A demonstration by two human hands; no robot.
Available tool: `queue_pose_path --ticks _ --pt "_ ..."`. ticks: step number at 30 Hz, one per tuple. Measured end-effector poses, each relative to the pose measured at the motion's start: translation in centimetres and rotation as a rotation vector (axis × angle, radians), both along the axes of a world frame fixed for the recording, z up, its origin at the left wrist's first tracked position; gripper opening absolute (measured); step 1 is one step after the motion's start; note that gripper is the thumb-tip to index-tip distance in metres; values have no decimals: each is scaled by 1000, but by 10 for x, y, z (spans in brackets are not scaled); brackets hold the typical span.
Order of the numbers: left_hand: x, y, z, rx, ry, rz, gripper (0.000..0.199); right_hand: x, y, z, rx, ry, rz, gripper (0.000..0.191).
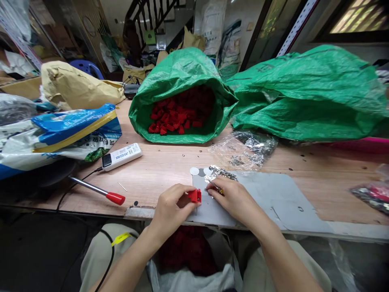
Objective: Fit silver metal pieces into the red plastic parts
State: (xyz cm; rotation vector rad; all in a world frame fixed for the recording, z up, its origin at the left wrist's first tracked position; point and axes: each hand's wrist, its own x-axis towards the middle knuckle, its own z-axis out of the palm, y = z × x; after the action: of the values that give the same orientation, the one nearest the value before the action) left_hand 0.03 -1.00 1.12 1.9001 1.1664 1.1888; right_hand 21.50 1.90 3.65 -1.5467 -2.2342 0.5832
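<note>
Between the thumb and fingers of my left hand (172,206) is a small red plastic part (195,196), held above the left edge of a grey mat (261,194). Just to its right, my right hand (231,196) is closed in a pinch on a thin tool that looks like tweezers (216,187). The tool lies close to a pile of small silvery metal pieces (220,172) at the mat's back edge. A green sack (182,73) lies open behind my hands, with many red parts (174,115) inside.
A second green sack (306,93) lies at the back right. Clear plastic (243,150) holds metal pieces behind the mat. On the left are a white device (122,157), a red-tipped lever (115,198) and a blue and white bag (60,134). An open bag of red parts (188,251) sits below the table edge.
</note>
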Motion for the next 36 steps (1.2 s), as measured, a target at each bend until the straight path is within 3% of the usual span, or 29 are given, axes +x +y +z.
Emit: queue_pose_path --ticks 5,12,24,36 --pt "0 1 -1 -80 -5 27 30 -5 -2 -1 64 -62 -54 10" --pt "0 0 -3 -86 -5 37 28 -14 0 -9 145 -55 -29 13" --pt "0 -1 -3 -115 -20 36 26 7 7 -2 36 176 -89 15" --pt "-1 -1 0 -126 -19 25 25 1 -1 1 101 -22 -71 14"
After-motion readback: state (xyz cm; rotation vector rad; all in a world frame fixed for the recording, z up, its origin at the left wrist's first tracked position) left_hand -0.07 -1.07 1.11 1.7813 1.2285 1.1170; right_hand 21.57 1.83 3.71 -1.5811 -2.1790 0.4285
